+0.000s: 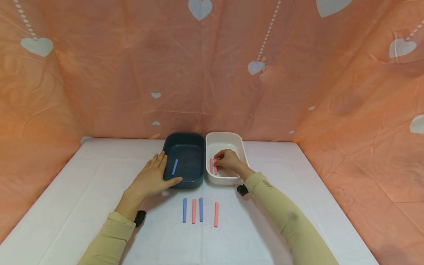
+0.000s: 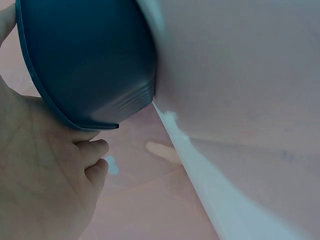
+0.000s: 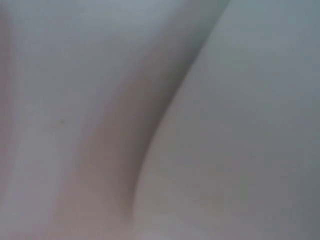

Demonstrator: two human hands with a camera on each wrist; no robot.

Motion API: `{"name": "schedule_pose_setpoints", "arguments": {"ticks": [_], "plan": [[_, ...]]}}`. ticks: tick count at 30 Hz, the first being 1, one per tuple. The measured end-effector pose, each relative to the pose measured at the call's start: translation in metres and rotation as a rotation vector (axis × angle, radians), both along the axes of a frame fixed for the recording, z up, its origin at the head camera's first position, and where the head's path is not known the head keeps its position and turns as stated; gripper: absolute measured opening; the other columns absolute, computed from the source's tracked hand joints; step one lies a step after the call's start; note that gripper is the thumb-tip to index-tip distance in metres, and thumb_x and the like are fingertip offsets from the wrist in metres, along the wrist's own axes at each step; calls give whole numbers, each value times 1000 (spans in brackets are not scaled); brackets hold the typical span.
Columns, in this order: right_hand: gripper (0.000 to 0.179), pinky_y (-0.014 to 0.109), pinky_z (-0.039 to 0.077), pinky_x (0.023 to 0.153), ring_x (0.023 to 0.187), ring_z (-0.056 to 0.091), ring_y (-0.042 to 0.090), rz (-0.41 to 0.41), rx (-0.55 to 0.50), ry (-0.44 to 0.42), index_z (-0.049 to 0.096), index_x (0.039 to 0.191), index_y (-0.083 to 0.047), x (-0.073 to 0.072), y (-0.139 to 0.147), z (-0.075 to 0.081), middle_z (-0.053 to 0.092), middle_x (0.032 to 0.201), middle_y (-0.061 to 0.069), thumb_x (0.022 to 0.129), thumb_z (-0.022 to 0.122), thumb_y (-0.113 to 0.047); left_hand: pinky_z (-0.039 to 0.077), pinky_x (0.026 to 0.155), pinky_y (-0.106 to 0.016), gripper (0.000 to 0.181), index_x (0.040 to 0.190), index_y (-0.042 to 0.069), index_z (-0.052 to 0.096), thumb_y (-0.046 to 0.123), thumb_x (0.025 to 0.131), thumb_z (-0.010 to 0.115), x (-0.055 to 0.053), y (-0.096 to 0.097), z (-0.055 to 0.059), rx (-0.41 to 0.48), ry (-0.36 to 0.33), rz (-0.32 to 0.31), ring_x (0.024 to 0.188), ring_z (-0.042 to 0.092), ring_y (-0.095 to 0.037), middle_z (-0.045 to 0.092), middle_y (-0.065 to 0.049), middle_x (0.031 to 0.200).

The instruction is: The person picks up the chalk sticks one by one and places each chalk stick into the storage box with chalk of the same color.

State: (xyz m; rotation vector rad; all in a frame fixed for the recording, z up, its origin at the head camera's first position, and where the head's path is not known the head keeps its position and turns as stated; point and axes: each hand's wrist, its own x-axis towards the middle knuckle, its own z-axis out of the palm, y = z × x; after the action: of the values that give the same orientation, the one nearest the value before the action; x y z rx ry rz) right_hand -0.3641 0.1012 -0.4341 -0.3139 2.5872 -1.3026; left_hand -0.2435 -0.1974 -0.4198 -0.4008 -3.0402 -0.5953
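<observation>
My left hand [image 1: 150, 178] rests with straight, spread fingers on the near left rim of a dark blue tray [image 1: 190, 158]. One blue chalk stick [image 1: 175, 167] lies inside that tray. In the left wrist view, the palm faces the tray's outer wall [image 2: 95, 65]. Reaching into a white tray [image 1: 228, 137], my right hand [image 1: 229, 161] pinches a pink chalk stick [image 1: 216, 170] between thumb and fingers, partly hiding it. Another pink chalk stick [image 1: 211, 166] lies just left of it in the white tray. The right wrist view shows only blurred pale surfaces.
In front of the trays, on the white tablecloth [image 1: 159, 239], lie a left blue chalk [image 1: 184, 210], a pink chalk [image 1: 193, 211], a second blue chalk [image 1: 201, 209] and a separate pink chalk [image 1: 216, 214]. An orange curtain [image 1: 185, 73] with hearts encloses the back and sides.
</observation>
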Motion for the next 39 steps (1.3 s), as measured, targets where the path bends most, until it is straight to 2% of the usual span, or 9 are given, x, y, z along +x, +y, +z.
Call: {"name": "schedule_pose_setpoints", "arguments": {"ticks": [4,12,18,22,28,33,34,39], "plan": [[25,23,61,71,67,71,10,3,-38,-16,71,114,10,2,0,0,69,87,8,91,74,1,13,126,-61,117,159,-14,19,73,92,60,0,1,1,0,0,-1,156,11,-50,12,-31,169],[27,22,60,67,63,68,7,-6,-65,-16,70,114,10,3,0,0,70,87,7,89,73,3,12,126,-61,117,159,-14,19,72,92,61,1,2,2,2,-6,2,156,10,-49,11,-31,169],[28,20,57,65,63,65,8,-10,-20,10,70,117,7,6,1,5,67,90,7,91,73,-3,11,126,-62,117,159,-14,19,72,92,60,2,2,3,6,-10,1,156,10,-50,11,-31,169],[30,21,57,65,68,69,14,-1,-19,47,70,118,6,14,3,12,66,94,8,91,75,-6,11,126,-62,116,159,-14,19,72,92,60,2,2,2,5,-13,4,156,10,-50,11,-31,169],[33,28,63,72,83,76,27,22,-87,84,68,120,9,26,5,21,65,102,11,92,75,-5,12,126,-62,116,158,-15,20,71,92,60,3,1,3,4,-3,5,156,10,-51,12,-32,169],[30,25,61,71,78,74,20,28,-74,153,70,119,6,39,5,31,69,102,11,93,75,-9,12,126,-63,117,158,-15,19,73,92,59,4,1,4,5,-2,2,156,11,-51,12,-32,169],[29,24,60,70,78,74,23,31,-70,167,71,118,5,42,6,33,70,102,11,93,75,-9,12,126,-63,117,159,-15,19,73,92,59,4,1,4,4,-2,1,156,11,-51,12,-32,169],[26,21,55,65,74,72,18,42,-53,229,72,115,1,59,9,41,71,101,10,93,74,-12,13,126,-63,117,158,-15,19,73,92,60,3,2,2,6,-1,-3,156,11,-51,12,-32,169]]}}
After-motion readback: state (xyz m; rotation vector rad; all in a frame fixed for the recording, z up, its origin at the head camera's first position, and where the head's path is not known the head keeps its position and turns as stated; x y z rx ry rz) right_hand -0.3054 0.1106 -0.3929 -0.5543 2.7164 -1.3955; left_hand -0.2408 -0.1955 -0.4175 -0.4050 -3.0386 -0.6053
